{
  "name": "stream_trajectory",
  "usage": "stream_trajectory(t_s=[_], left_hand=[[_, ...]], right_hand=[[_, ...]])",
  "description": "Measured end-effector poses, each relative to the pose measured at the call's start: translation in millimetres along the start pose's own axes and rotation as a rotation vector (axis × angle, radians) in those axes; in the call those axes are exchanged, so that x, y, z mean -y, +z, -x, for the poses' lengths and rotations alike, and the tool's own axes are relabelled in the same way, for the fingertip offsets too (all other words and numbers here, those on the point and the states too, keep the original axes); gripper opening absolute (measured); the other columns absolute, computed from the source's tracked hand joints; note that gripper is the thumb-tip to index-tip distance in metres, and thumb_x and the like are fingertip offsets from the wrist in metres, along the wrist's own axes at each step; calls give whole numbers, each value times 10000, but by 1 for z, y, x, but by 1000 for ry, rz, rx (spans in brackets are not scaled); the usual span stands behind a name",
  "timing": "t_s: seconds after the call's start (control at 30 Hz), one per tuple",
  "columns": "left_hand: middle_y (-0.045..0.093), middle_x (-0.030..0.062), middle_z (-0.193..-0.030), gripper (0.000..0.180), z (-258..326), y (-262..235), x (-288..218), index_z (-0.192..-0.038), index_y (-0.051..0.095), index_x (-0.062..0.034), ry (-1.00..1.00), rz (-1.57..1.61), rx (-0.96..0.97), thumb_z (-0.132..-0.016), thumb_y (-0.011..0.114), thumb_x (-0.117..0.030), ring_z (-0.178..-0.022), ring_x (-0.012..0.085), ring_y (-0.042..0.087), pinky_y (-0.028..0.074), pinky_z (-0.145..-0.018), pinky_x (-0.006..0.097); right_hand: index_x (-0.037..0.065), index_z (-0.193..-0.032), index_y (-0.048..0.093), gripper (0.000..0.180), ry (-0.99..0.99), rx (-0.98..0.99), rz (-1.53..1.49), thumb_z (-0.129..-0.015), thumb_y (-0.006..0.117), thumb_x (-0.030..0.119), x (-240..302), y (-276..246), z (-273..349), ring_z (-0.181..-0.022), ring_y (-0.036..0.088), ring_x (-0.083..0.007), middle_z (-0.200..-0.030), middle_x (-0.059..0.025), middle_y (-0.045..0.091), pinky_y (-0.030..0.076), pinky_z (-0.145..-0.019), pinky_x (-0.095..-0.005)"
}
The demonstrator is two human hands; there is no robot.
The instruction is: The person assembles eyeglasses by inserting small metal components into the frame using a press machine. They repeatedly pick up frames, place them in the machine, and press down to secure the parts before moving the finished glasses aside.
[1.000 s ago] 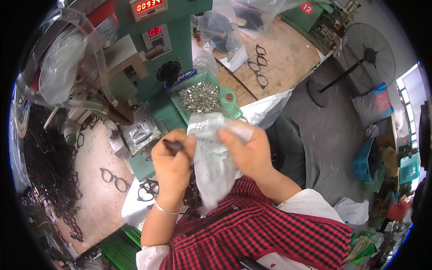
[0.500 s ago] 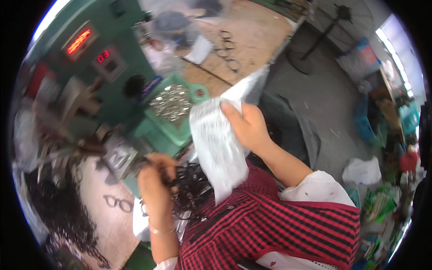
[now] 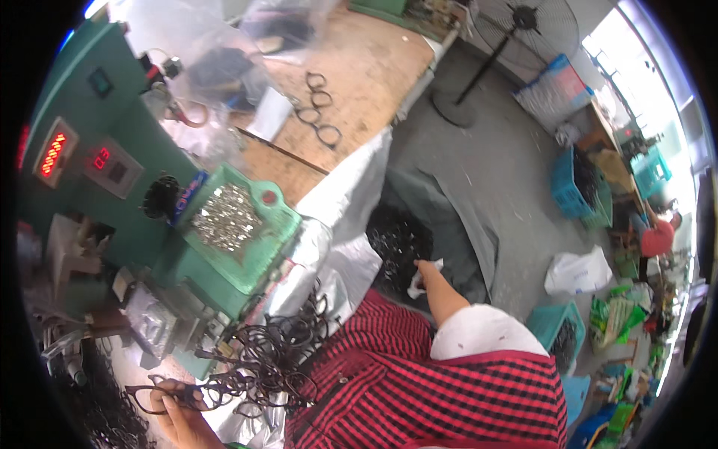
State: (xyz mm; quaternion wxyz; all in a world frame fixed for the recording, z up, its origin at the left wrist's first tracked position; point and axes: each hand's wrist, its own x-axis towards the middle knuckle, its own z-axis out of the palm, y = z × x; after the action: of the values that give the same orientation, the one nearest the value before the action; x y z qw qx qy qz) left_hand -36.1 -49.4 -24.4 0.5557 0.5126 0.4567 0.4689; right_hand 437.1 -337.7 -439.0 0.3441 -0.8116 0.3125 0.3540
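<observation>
My left hand (image 3: 178, 411) is closed on a black glasses frame (image 3: 146, 398) at the lower left. Right beside it, a heap of black glasses frames (image 3: 277, 352) lies tangled against my checked apron, with silvery sheeting under part of it. My right arm reaches down past the table's edge. There my right hand (image 3: 428, 274) grips a crumpled white sheet (image 3: 416, 286), its fingers partly hidden. Below that hand is a dark, wide-mouthed bag (image 3: 464, 254) holding many small black pieces (image 3: 396, 243).
A green tray (image 3: 278, 224) of small metal parts stands by a green machine (image 3: 112, 67) with red displays. Several frames (image 3: 318, 112) lie on the wooden table (image 3: 374, 60). A standing fan (image 3: 523, 19), blue crate (image 3: 572, 183) and white bag (image 3: 580, 271) are right; a person (image 3: 658, 236) sits far right.
My right hand has lowered the white sheet, now crumpled, from over my lap to the dark bag. My left hand has moved down and left with a glasses frame. The view has shifted.
</observation>
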Motion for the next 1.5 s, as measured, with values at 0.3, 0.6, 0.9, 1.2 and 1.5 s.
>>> stream_trajectory(t_s=[0.3, 0.6, 0.9, 1.2, 1.5], left_hand=[[614, 160, -1023, 168, 12, -21, -13, -1062, 600, 2, 643, -416, 64, -973, 554, -132, -992, 261, 558, 434, -938, 415], [702, 60, -1061, 270, -27, 51, -19, -929, 753, -130, 1052, -992, 141, -662, 791, -108, -977, 363, 612, 510, -917, 527], [718, 37, -1067, 329, -40, 26, -43, -984, 778, -160, 1002, -937, 357, -657, 783, -132, -823, 255, 588, 515, -939, 465], [707, 14, -1110, 329, -45, 17, -34, -1038, 758, -150, 1046, -852, 364, -711, 782, -174, -806, 230, 582, 502, -968, 452], [659, 94, -1132, 544, -39, -102, 38, -1263, 632, -125, 571, -1271, -275, -751, 606, 60, -980, 325, 606, 451, -999, 442]], right_hand=[[50, -922, 733, 207, -1246, -134, 272, -874, 673, 243, 177, 2, 235, -807, 698, -305, -853, -158, 714, 530, -754, -374], [59, -911, 716, 175, -2243, 159, 345, -768, 743, 157, 197, 103, 457, -1199, 552, -350, -1154, -155, 647, 470, -957, -458], [63, -861, 692, 113, -2125, 186, 80, -775, 711, 134, 199, 144, 462, -1009, 607, -349, -995, -133, 667, 473, -881, -446], [65, -846, 668, 116, -2235, -57, 394, -788, 672, 165, 193, 155, 454, -924, 612, -329, -972, -105, 652, 487, -779, -455], [53, -800, 678, 99, -2158, -69, 447, -766, 727, 132, 178, 136, 463, -944, 610, -315, -909, -92, 671, 484, -784, -434]])
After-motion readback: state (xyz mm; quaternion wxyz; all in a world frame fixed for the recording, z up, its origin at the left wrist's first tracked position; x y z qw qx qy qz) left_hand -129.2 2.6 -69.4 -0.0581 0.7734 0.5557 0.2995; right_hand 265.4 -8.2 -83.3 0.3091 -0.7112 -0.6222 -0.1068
